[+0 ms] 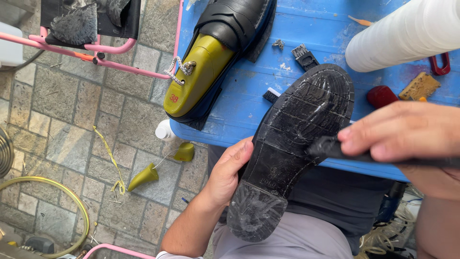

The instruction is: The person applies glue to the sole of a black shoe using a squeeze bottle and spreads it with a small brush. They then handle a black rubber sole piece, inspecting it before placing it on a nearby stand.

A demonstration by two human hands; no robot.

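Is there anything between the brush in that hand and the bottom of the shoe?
Nothing visible. The right hand holds a dark brush whose tip already rests on the black sole of the upturned shoe, which the left hand steadies from the side. The sole's surface around the tip is bare.

There were two black shoes (292,148) (230,24), two olive shoe-tree pieces (143,176) (184,152), and one white roll (407,33).
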